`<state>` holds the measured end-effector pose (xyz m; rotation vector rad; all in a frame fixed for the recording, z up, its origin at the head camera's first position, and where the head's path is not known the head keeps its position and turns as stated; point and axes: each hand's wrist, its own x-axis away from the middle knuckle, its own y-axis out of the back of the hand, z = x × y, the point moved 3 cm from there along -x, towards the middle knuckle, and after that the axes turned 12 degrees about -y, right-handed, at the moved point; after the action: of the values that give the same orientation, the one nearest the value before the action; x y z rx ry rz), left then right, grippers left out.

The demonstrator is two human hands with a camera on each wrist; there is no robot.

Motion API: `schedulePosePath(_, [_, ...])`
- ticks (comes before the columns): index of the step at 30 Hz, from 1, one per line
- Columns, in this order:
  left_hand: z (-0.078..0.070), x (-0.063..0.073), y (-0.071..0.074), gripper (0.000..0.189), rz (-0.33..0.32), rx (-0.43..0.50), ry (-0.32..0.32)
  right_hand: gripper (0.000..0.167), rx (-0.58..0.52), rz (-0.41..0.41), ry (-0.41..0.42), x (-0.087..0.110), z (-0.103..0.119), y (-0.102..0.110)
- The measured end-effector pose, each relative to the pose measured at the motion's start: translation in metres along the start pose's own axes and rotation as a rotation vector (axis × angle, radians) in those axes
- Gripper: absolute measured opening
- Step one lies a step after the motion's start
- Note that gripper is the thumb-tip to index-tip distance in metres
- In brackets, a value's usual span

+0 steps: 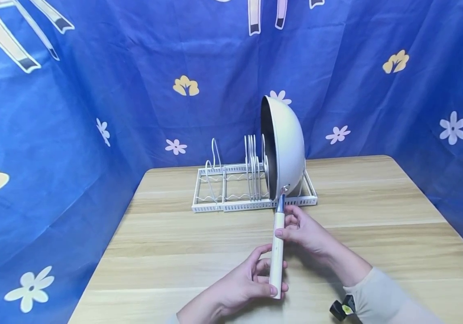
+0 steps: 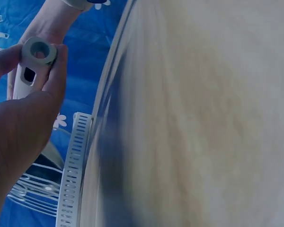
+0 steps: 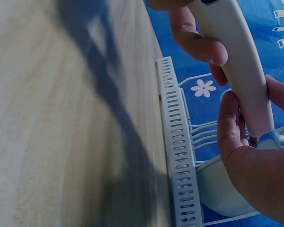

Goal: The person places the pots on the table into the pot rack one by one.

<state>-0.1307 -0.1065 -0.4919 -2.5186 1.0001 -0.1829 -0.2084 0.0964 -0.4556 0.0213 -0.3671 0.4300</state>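
Note:
A white wok (image 1: 289, 144) with a dark inside stands on its side over the right part of a white wire pot rack (image 1: 209, 208). Its open face is turned to the left, and its long cream handle (image 1: 276, 270) points at me. Near the handle's end, my left hand (image 1: 247, 279) grips it between thumb and fingers. My right hand (image 1: 306, 234) pinches the handle farther up, close to the metal neck. The left wrist view shows the hanging hole in the handle's end (image 2: 38, 52). In the right wrist view, fingers of both hands surround the handle.
The rack has several upright wire dividers (image 1: 251, 166) left of the wok and more at its left end. It sits toward the back of a wooden table (image 1: 166, 252). A blue patterned cloth (image 1: 223, 81) hangs behind and along both sides.

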Motion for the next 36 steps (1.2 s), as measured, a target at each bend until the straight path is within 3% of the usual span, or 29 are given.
schedulePosePath(4, [0.001,-0.003,0.005,0.096,-0.044,-0.084,0.017,0.087,0.007,0.013,0.009,-0.001,-0.004,-0.001])
schedulePosePath(12, [0.009,-0.008,0.013,0.098,-0.166,-0.370,0.050,0.089,0.004,0.019,-0.005,-0.009,-0.015,-0.004])
schedulePosePath(20, [0.003,-0.011,0.005,0.092,-0.207,-0.559,0.057,0.086,0.028,0.000,-0.024,-0.012,-0.020,-0.003])
schedulePosePath(28, [0.003,-0.015,0.007,0.091,-0.216,-0.614,0.071,0.087,0.058,-0.038,-0.020,-0.012,-0.019,-0.001])
schedulePosePath(32, [0.002,-0.015,0.005,0.088,-0.216,-0.660,0.067,0.087,0.176,-0.093,0.005,-0.010,-0.016,0.001])
schedulePosePath(36, [-0.002,-0.013,0.004,0.077,-0.200,-0.769,0.064,0.082,0.434,-0.170,0.035,-0.005,-0.010,0.005])
